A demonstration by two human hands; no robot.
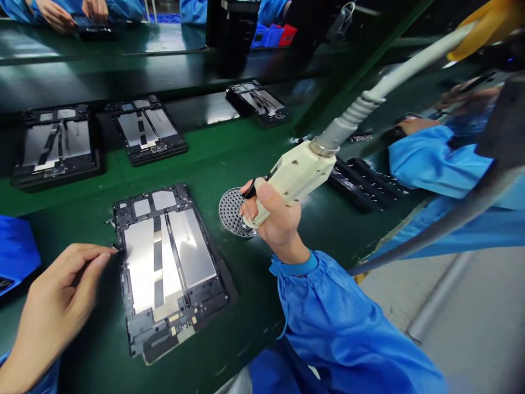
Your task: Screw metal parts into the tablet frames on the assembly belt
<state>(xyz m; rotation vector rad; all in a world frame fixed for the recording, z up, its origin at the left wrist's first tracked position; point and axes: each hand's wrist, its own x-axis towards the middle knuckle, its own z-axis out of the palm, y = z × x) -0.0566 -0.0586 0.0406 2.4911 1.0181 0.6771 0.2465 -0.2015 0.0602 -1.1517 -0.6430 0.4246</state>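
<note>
Left hand (53, 306): fingertips at the edge of the black device frame (118, 257), anything pinched there too small to tell. Right hand (279, 213) covers the lower end of the cream tool body (295, 172). Perforated metal disc (232, 210) partly behind that hand. Print on the silver panel (188, 235) too small to read. Blue item (16, 251) cut off at left edge, can't tell what. Yellow item (479, 27) cut off top right. Co-worker's hands (61, 11) cut off by top edge. Dark shape (502, 126) at right edge blurred, unidentified.
</note>
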